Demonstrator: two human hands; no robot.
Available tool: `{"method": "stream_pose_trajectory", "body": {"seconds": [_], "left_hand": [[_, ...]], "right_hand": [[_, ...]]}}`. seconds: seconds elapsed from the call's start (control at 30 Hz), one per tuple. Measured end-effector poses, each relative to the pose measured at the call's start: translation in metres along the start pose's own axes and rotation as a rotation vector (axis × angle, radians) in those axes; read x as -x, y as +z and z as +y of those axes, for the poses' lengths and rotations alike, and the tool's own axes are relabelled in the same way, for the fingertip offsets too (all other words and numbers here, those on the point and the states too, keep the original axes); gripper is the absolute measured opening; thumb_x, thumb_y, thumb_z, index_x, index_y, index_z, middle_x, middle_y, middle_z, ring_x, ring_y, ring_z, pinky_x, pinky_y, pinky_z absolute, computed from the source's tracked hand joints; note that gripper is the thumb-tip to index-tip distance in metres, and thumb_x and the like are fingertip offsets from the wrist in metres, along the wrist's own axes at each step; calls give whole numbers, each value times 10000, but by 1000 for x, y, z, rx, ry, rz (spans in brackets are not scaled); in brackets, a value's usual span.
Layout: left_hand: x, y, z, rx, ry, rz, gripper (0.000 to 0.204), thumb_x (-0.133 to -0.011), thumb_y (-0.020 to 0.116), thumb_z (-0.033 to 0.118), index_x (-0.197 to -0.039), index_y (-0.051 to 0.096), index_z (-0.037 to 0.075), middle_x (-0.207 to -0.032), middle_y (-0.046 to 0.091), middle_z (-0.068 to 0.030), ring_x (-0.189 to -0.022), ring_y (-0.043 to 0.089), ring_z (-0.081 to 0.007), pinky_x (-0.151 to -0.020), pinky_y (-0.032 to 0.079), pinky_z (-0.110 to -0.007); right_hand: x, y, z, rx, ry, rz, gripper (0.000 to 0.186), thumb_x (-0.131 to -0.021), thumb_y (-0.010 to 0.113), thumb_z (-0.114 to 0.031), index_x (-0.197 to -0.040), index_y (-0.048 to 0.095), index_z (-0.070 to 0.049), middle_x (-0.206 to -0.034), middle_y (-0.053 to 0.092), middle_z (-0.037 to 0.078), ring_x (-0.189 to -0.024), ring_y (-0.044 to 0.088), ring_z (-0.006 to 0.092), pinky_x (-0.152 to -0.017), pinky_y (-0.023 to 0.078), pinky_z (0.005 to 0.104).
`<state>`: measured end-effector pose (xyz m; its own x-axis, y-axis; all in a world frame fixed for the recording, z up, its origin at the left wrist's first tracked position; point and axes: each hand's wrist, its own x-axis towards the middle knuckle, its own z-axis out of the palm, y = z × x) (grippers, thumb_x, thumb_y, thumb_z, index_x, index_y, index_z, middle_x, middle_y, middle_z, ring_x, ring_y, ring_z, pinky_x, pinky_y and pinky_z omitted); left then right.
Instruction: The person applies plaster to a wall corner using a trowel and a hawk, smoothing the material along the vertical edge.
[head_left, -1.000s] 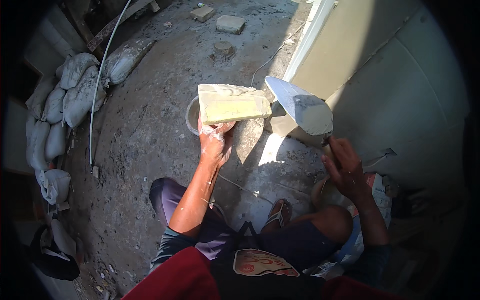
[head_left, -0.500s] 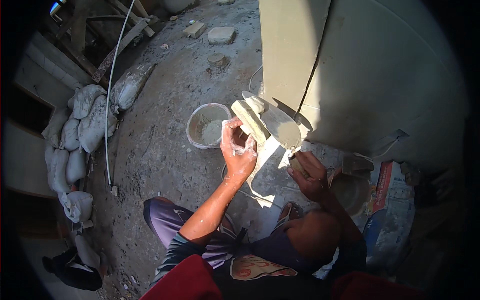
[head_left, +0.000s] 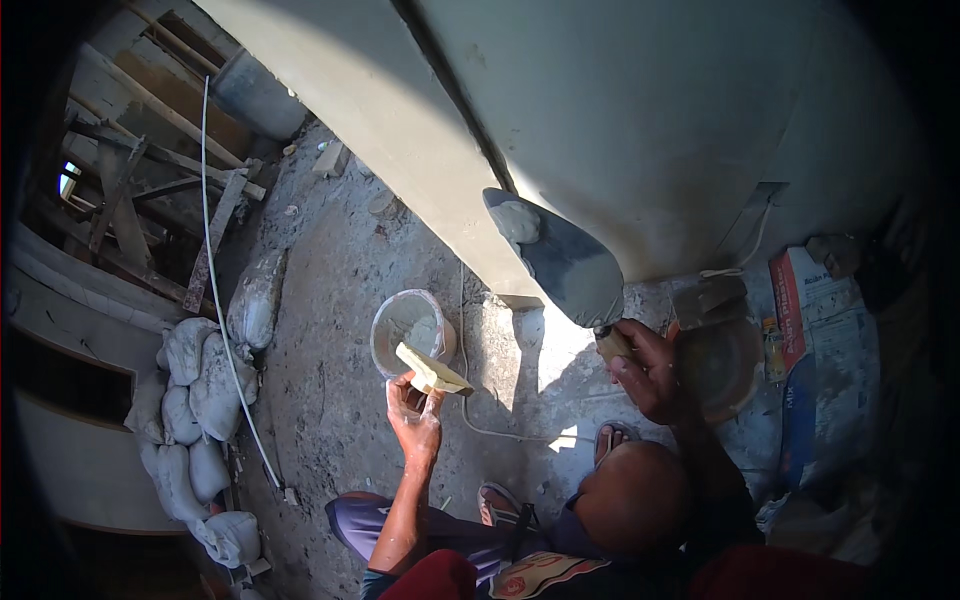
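Note:
My left hand point(head_left: 415, 428) is closed on a small pale-yellow board point(head_left: 437, 372), holding it tilted in front of the bucket; how its underside is gripped is partly hidden. White smears mark my fingers. My right hand point(head_left: 648, 372) is wrapped around the wooden handle of a trowel point(head_left: 575, 268). Its broad metal blade is raised before the wall, pointing up and to the left, with a lump of wet grey plaster point(head_left: 517, 222) near the tip. Behind the board, a round bucket point(head_left: 376, 337) holds more grey mix. Board and trowel are apart.
A plastered wall point(head_left: 640, 130) with a dark vertical gap rises ahead. A shallow basin point(head_left: 752, 365) and a printed bag point(head_left: 835, 350) lie at right. Filled sacks point(head_left: 222, 392), a thin white pole point(head_left: 212, 240) and timber are at left. A cable point(head_left: 490, 434) crosses the floor.
The trowel has moved away from the board and up toward the wall, carrying plaster. My left hand has lowered the board toward the bucket. The view has turned toward the wall.

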<state>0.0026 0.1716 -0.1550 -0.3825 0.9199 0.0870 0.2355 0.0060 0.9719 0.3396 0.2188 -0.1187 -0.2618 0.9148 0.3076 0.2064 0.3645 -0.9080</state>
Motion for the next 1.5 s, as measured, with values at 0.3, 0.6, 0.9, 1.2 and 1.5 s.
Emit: {"method": "stream_pose_trajectory", "body": {"seconds": [0.3,0.6,0.9,1.2,1.5], "left_hand": [[-5,-32,24,98,40,80,401,-795,675,-109,-1112,457,3,-1083,554,-96,-1024,594,-200,-891,551,-386],[1,-59,17,182,72,124,393,-797,698,-78,-1094,464,29,-1075,563,-79,-984,605,-200,-840,564,-392],[7,-64,17,208,39,154,399,-788,712,-62,-1094,473,30,-1075,571,-76,-985,605,-200,-854,546,-386],[10,-71,12,225,7,195,427,-759,657,-160,-1095,464,19,-1096,560,-95,-1008,610,-229,-853,571,-418],[12,-72,4,195,1,186,384,-781,700,-72,-1075,483,46,-1053,575,-64,-950,612,-194,-840,556,-373]], "right_hand": [[-35,-3,-23,-677,58,5,481,-935,499,-158,-1356,369,32,-963,572,130,-650,535,114,-588,467,262],[-102,1,-54,-418,-214,190,489,-963,483,-171,-1395,381,34,-988,591,128,-701,567,112,-645,510,287],[-158,39,-71,394,-638,581,489,-823,669,11,-1279,506,83,-1008,557,193,-877,633,305,-717,537,364],[-141,10,-55,211,-542,395,414,-862,653,-42,-1233,539,100,-1101,611,226,-994,638,330,-848,510,359],[-155,-13,-51,171,-540,390,402,-874,644,-56,-1246,550,62,-1092,629,215,-978,639,313,-844,507,348]]}}
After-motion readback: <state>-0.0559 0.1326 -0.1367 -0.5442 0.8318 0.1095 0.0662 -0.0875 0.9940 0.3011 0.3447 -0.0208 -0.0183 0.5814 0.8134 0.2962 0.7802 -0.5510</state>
